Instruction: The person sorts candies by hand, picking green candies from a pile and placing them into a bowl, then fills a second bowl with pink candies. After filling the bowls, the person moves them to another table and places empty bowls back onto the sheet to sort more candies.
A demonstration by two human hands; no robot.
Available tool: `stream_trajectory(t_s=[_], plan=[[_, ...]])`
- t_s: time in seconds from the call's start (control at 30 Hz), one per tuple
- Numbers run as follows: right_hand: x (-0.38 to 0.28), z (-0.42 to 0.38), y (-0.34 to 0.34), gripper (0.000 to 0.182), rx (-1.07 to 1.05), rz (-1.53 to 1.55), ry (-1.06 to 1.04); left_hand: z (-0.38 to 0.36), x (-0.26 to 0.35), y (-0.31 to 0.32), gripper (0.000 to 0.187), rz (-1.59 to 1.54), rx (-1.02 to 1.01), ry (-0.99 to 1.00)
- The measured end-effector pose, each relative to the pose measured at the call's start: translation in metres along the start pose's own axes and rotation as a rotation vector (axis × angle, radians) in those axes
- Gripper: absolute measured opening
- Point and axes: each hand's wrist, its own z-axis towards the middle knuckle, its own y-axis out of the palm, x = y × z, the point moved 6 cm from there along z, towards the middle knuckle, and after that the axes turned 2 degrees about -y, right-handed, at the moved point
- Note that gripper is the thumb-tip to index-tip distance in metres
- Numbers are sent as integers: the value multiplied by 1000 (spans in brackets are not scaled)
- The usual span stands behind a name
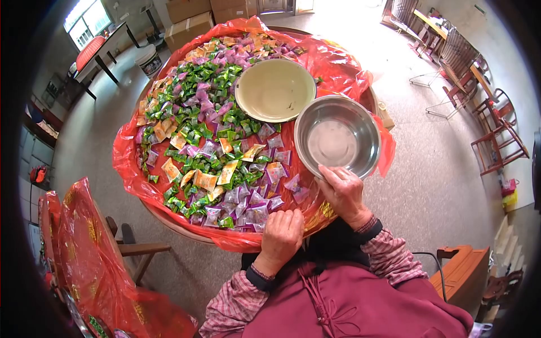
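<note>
A round table is spread with a red plastic sheet [127,152] and heaped with small wrapped packets [211,107] in green, purple and orange. At the near edge, my left hand [282,236] is closed, its fingers curled beside purple-edged clear packets [257,214]; whatever may be inside it is hidden. My right hand [345,194] grips the near rim of a shiny metal bowl [332,138], thumb over the rim. No contents show in the bowl. A cream enamel basin [274,90] stands just behind and left of it, with a few dark specks inside.
To the left, another red plastic sheet [93,248] drapes over a wooden frame. Cardboard boxes [191,28] and a bucket [148,59] stand beyond the table. Wooden chairs [499,138] line the right wall, and a wooden stool [462,276] is near my right side.
</note>
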Motion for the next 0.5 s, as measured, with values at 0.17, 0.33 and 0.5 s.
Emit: stream_trajectory(t_s=[0.17, 0.33, 0.5], plan=[[1, 0, 3, 32, -7, 8, 4, 0, -1, 1, 18, -14, -9, -4], [-1, 3, 0, 30, -8, 19, 9, 0, 0, 0, 20, -5, -49, -18], [2, 1, 3, 35, -40, 25, 2, -2, -6, -20, 25, -170, 158, -63]])
